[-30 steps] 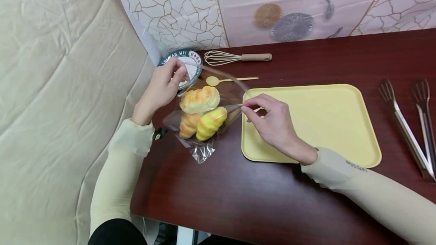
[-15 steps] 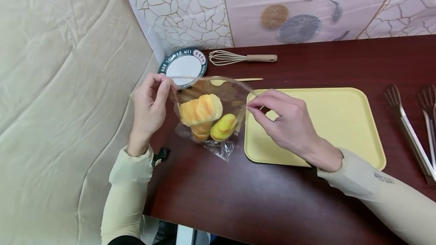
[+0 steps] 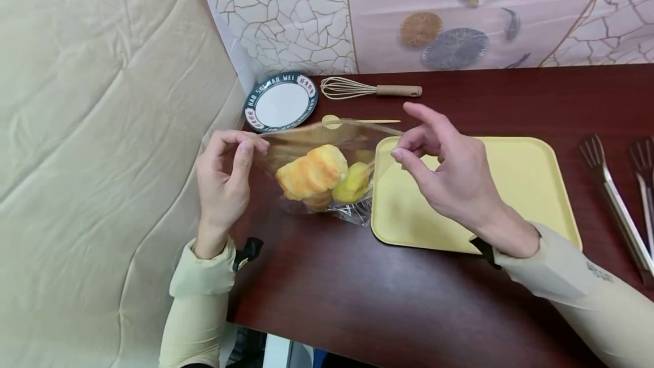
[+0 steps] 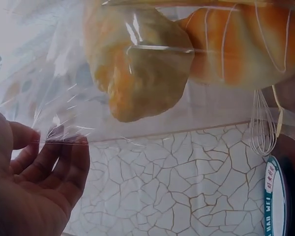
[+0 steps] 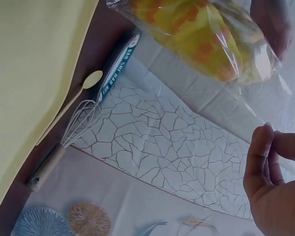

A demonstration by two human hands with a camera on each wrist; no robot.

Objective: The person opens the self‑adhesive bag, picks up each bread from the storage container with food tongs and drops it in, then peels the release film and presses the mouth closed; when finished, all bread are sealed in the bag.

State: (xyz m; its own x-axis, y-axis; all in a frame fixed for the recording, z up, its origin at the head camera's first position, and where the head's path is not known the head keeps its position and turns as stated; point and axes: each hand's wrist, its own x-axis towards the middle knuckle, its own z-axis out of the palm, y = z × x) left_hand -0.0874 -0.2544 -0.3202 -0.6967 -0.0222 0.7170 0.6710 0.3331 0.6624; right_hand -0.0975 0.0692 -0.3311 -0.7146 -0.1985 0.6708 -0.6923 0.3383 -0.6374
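A transparent plastic bag (image 3: 355, 213) is held up between my two hands, its mouth edge stretched from side to side. My left hand (image 3: 223, 178) pinches the left corner of the mouth between thumb and fingers. The right corner is pinched by my right hand (image 3: 455, 175), whose index finger is raised. Inside the bag, a pale golden bread roll (image 3: 313, 172) lies on top. A yellow bread roll (image 3: 352, 183) sits to its right, and a browner roll (image 3: 318, 202) is partly hidden below. In the right wrist view, the yellow roll shows orange patches.
A yellow tray (image 3: 531, 195) lies right of the bag, partly under my right hand. Behind are a round plate (image 3: 281, 105), a whisk (image 3: 370, 90) and a wooden spoon (image 3: 331, 121). Metal tongs (image 3: 615, 203) lie at the far right. A padded cream wall (image 3: 102, 158) borders the left side.
My left hand has come down and toward me from over the plate, which is now uncovered. My right hand has shifted right and its index finger has lifted. The bag's mouth is stretched wider.
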